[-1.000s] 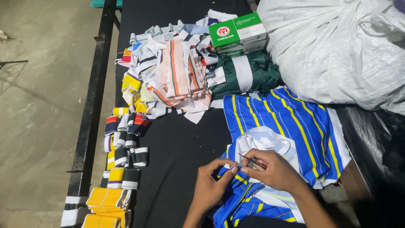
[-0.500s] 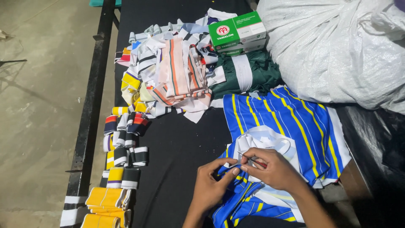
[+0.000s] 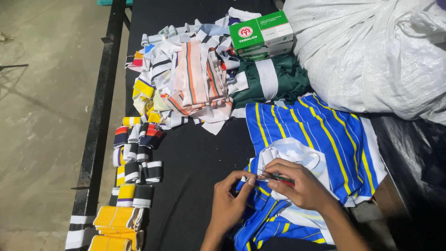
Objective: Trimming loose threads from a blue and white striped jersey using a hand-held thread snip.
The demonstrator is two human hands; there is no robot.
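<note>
1. A small red-handled tool [image 3: 278, 178] was gripped in the closed fingers of the right hand [image 3: 299, 186].
2. The white collar piece [image 3: 292, 155] on the blue striped garment [image 3: 320, 139] was pinched by the left hand [image 3: 230, 202], thumb against fingertips.
3. Folded rib strips [image 3: 134, 162] were laid along the black table [image 3: 195, 158], well apart.

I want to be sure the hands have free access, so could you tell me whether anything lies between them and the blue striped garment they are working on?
Nothing visible does. The left hand and the right hand already rest on the blue striped garment, pinching a white fabric piece lying on it, with a small red-handled tool in the right hand.
</note>
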